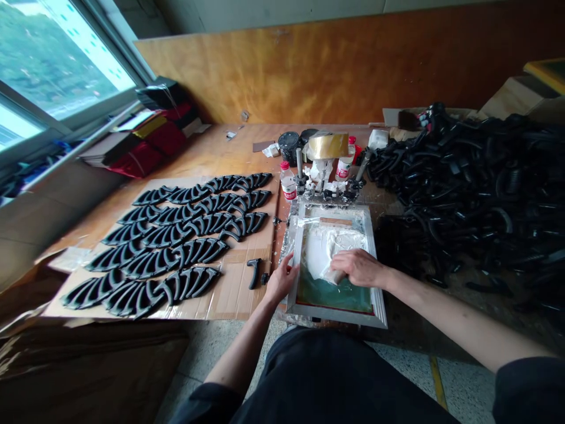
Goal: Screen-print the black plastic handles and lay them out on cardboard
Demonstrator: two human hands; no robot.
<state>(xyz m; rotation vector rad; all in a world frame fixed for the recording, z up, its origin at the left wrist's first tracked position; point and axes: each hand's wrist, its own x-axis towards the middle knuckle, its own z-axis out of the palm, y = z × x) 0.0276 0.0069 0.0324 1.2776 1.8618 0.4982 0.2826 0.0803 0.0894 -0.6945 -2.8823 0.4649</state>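
The right hand (361, 268) has its fingers clamped on the five-o'clock edge of the crumpled white material (321, 250), which spreads toward eleven o'clock inside a frame (339, 315), long axis twelve to six; the left hand (282, 280), farther off, is at the frame's nine-o'clock rim, grip impossible to tell.

The frame (339, 316) lies between cardboard (238, 294) and heaped parts (477, 188), 2 bottles (288, 184) behind.
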